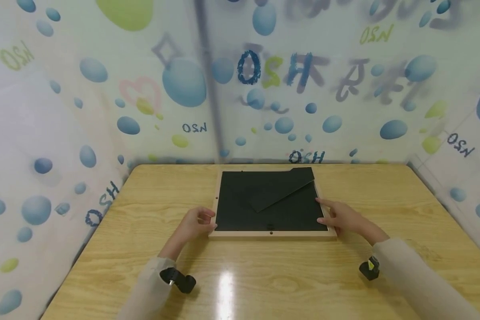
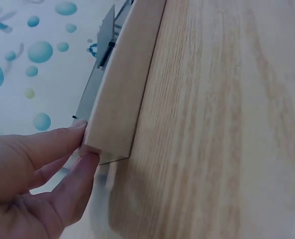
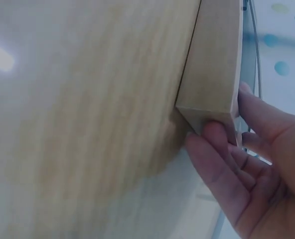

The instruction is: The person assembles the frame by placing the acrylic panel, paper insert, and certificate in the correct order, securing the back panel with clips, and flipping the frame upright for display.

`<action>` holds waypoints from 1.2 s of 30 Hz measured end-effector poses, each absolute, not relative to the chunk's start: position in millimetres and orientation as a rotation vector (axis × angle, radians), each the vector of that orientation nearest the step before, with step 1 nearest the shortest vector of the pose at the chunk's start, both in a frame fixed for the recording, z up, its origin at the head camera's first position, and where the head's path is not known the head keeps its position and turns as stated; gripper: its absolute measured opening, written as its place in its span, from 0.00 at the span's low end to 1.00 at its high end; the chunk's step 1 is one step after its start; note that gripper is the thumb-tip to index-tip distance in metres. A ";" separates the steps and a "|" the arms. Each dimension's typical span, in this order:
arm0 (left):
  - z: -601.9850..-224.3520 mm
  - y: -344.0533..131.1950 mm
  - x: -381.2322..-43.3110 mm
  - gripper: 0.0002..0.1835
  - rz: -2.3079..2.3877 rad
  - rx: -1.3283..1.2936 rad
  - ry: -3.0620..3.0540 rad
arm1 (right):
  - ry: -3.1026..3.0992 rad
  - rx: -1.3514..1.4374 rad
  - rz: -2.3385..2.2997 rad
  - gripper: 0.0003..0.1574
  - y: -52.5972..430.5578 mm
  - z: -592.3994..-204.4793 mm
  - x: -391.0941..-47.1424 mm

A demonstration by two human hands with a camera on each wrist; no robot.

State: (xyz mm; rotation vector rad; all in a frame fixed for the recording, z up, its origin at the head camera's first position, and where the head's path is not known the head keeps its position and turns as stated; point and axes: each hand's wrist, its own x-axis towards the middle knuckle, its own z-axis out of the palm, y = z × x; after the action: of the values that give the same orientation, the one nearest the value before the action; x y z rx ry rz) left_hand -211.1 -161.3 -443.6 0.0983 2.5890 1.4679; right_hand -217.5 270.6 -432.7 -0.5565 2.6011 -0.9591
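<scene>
A picture frame [image 1: 248, 236] with a pale wooden border lies on the table, its black backing [image 1: 240, 191] facing up. A black stand leg [image 1: 286, 189] runs slantwise across that backing. My left hand [image 1: 194, 222] holds the left side near the front corner, thumb and fingers on the wood; the left wrist view shows the fingertips at the end of the wooden rail [image 2: 122, 79]. On the opposite side my right hand [image 1: 340, 217] grips the right edge. In the right wrist view its thumb lies over the top edge, with fingers against the side.
The wood-grain table [image 1: 280, 275] carries the picture frame near its far edge. Behind and at both sides hangs a pale curtain [image 1: 232, 120] with blue and green dots. Small black devices [image 1: 178, 280] are strapped to both wrists.
</scene>
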 end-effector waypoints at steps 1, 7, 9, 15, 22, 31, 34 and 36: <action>-443.3 -162.0 -209.3 0.15 1.460 0.114 2.579 | 2.602 -0.556 -0.963 0.44 270.9 -433.2 -214.3; -439.2 -164.5 -195.4 0.15 1.428 0.171 2.525 | 2.620 -0.584 -0.986 0.44 271.7 -433.5 -195.0; -437.0 -165.4 -189.1 0.15 1.425 0.212 2.505 | 2.623 -0.604 -0.994 0.44 272.0 -432.9 -187.8; -433.2 -171.0 -169.5 0.16 1.415 0.363 2.421 | 2.629 -0.626 -0.987 0.45 271.6 -433.8 -163.3; -429.8 -174.7 -149.4 0.14 1.306 0.477 2.414 | 2.646 -0.621 -0.952 0.46 270.7 -434.2 -131.6; -413.8 -159.3 -124.3 0.12 1.079 0.530 2.671 | 2.904 -0.678 -0.602 0.33 254.2 -418.4 -114.6; -408.1 -147.7 -118.8 0.11 0.931 0.631 2.753 | 2.999 -0.816 -0.469 0.18 242.0 -411.3 -113.5; -405.3 -139.8 -115.2 0.11 0.900 0.699 2.737 | 2.968 -0.929 -0.498 0.12 235.3 -409.9 -114.7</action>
State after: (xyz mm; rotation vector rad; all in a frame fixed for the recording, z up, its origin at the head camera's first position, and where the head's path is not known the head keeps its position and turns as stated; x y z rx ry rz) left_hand -115.2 -139.8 -405.3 0.6989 2.7370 0.8995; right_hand -114.7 235.3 -409.9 -0.9293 2.9678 -0.4980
